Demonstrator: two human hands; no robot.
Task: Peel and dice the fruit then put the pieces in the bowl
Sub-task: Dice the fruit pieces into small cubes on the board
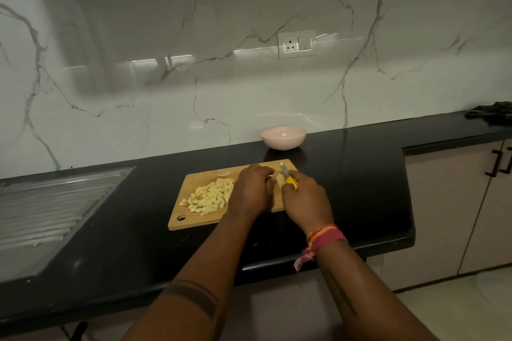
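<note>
Steel sink drainboard (47,207) at left, wall socket (296,44) on marble backsplash, dark cloth (490,113) far right w/ cabinets (454,210) below.

hidden: left hand (253,188) is covering most of the fruit piece (279,179); knife (288,176) blade is blurring | cut off: dark cloth (491,112) is running past right edge; sink drainboard (52,207) past left

Black countertop (346,174), wooden cutting board (194,188), pink bowl (283,137), dark cloth (491,112)
</note>
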